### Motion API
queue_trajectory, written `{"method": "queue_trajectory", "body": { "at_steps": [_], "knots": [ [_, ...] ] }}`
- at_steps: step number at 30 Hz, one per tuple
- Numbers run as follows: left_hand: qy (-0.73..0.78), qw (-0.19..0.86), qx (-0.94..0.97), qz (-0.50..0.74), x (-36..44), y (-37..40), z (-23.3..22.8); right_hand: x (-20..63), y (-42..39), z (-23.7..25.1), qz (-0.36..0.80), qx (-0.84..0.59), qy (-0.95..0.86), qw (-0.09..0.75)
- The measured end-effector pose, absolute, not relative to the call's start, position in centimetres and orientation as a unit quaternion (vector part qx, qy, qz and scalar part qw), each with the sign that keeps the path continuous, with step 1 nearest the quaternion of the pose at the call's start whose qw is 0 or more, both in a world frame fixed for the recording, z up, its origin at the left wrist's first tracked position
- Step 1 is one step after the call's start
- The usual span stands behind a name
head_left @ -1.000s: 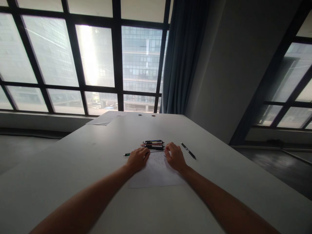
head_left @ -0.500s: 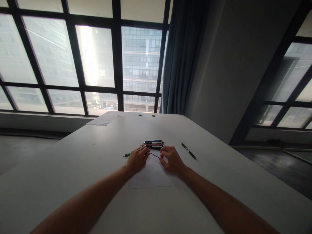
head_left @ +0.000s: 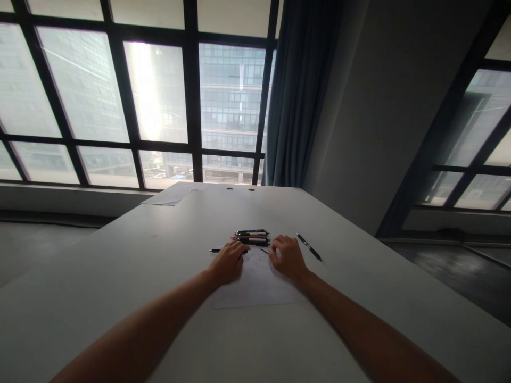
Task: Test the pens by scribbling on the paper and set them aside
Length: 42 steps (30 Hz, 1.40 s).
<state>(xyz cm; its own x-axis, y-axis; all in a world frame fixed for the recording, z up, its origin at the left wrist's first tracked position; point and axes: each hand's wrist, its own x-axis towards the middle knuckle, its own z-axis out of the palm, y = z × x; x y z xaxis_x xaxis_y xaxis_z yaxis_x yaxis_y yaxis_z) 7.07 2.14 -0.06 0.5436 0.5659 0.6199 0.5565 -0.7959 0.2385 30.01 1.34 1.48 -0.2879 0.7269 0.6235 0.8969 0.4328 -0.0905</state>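
Observation:
My left hand (head_left: 229, 262) is closed around a dark pen (head_left: 214, 250), whose ends stick out on both sides of the fingers. My right hand (head_left: 288, 258) pinches a thin dark pen refill (head_left: 264, 250), its tip pointing left toward the other hand. A gap separates the two hands. Beneath them lies a white sheet of paper (head_left: 255, 290) with faint scribbles near its top. Just beyond the fingers, several pens (head_left: 251, 236) lie side by side in a small stack.
A single black pen (head_left: 308, 247) lies slanted to the right of my right hand. More papers (head_left: 171, 196) rest at the table's far left corner. The white table (head_left: 131, 276) reaches toward the windows, with a blue curtain (head_left: 293, 106) behind it.
My hands have moved apart, the right one shifting right with the refill. The refill no longer spans to the left hand. At the left hand a dark pen end shows where a green one did.

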Motion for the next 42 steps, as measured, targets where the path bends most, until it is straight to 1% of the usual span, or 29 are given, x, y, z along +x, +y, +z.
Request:
{"method": "queue_trajectory", "body": {
  "at_steps": [4, 8, 15, 20, 24, 30, 33, 39, 42],
  "knots": [
    [0.264, 0.034, 0.910, 0.318, 7.0, 2.0, 0.0, 31.0, 2.2, 1.4, -0.138, -0.549, -0.741, 0.361],
    [0.283, 0.024, 0.907, 0.311, 6.9, 2.0, 0.0, 31.8, 2.8, 1.5, -0.130, -0.563, -0.726, 0.373],
    [0.367, -0.010, 0.877, 0.310, 6.7, 2.0, 0.2, 31.8, 2.7, 1.5, -0.112, -0.542, -0.764, 0.331],
    [0.380, -0.015, 0.873, 0.306, 6.7, 1.9, 0.2, 31.1, 2.3, 1.0, -0.073, -0.520, -0.800, 0.290],
    [0.386, -0.021, 0.872, 0.301, 6.9, 1.8, 0.3, 30.7, 2.0, 0.8, -0.064, -0.518, -0.811, 0.264],
    [0.378, -0.007, 0.882, 0.281, 7.3, 1.5, 0.6, 30.4, 1.8, 0.8, -0.052, -0.516, -0.815, 0.260],
    [0.378, 0.002, 0.886, 0.270, 7.3, 1.4, 0.6, 30.3, 1.8, 0.7, -0.049, -0.509, -0.815, 0.272],
    [0.415, 0.001, 0.855, 0.311, 7.2, 1.9, 0.3, 30.2, 1.9, 0.9, -0.058, -0.471, -0.801, 0.365],
    [0.452, 0.011, 0.831, 0.324, 7.2, 2.1, 0.2, 30.2, 2.0, 0.9, -0.081, -0.460, -0.804, 0.367]
  ]
}}
